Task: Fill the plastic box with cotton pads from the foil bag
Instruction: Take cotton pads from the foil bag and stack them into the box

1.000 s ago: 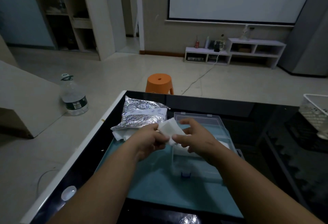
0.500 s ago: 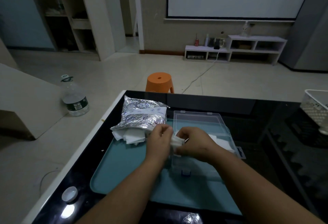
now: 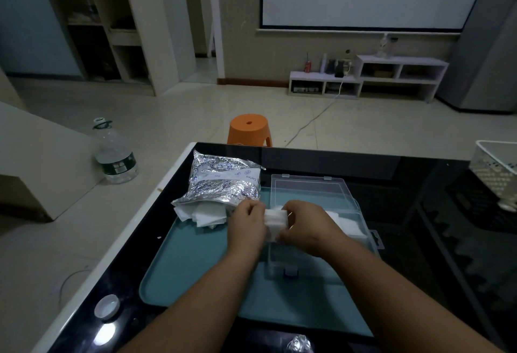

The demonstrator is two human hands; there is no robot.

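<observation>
Both hands, left (image 3: 246, 226) and right (image 3: 303, 226), pinch a stack of cotton pads (image 3: 275, 219) over the plastic box (image 3: 321, 252) (lid open); foil bag (image 3: 223, 182) lies just beside it.

On the foil bag (image 3: 221, 184), laid near the far left corner of the desk (image 3: 363, 162), a white label strip (image 3: 230, 175) with small blue print is seen. One word on it, printed upside down to the viewer, is read roughly as "Content"; the smaller print beside it is too blurred. The dark label on the water bottle (image 3: 116, 156) on the floor (image 3: 195, 117) cannot be read.
</observation>
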